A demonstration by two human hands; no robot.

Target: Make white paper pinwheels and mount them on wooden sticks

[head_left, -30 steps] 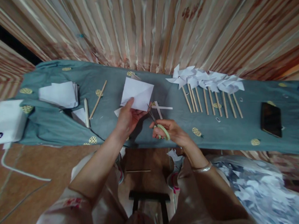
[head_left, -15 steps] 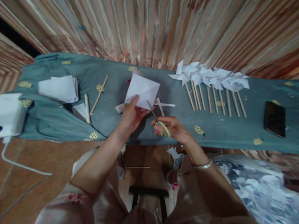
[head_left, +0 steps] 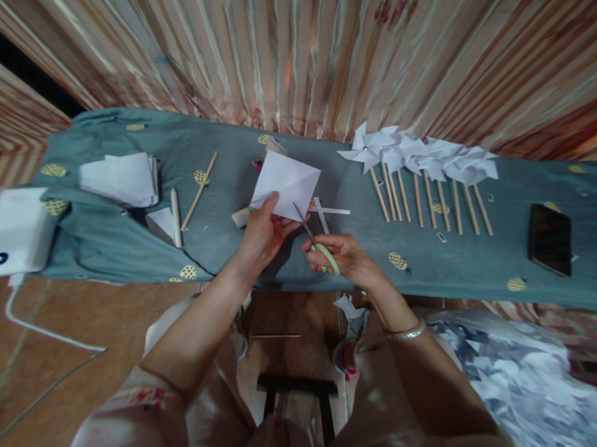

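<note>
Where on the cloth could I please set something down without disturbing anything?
Bare cloth lies between the pinwheels and the phone, and along the far edge between the paper stack and the held paper square. It is crowded around the left hand, the right hand and the scissors.

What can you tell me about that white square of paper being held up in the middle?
The paper square is plain white and thin, creased along its diagonals so faint fold lines cross its face. It is held tilted like a diamond above the teal cloth, one corner up. The left hand pinches its lower left edge, thumb on the front. The scissors in the right hand point their blades at its lower corner; whether they already bite into it cannot be told.
</note>
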